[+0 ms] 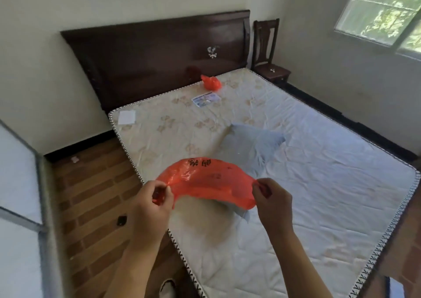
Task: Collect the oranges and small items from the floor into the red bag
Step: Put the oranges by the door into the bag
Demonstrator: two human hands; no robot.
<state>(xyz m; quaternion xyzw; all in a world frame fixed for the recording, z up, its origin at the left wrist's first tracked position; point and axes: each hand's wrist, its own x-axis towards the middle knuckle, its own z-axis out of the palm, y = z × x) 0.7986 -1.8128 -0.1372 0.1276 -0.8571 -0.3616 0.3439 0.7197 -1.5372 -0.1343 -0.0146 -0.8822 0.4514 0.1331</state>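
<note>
A thin red plastic bag [209,181] with black print is stretched in the air between my hands, above the near corner of the bed. My left hand [150,204] pinches its left end and my right hand [273,202] pinches its right end. A second red bag [211,83], bunched and lumpy, sits on the mattress near the headboard. On the brick-pattern floor to the left lie a small black item [121,220] and a small pale item [74,159]. No oranges are visible.
The bare mattress [319,184] fills the middle and right, with a grey-blue pillow [252,147], a printed card [206,99] and a white paper [127,117] on it. A dark wooden chair [270,54] stands by the headboard. A slipper [167,287] shows at the bottom.
</note>
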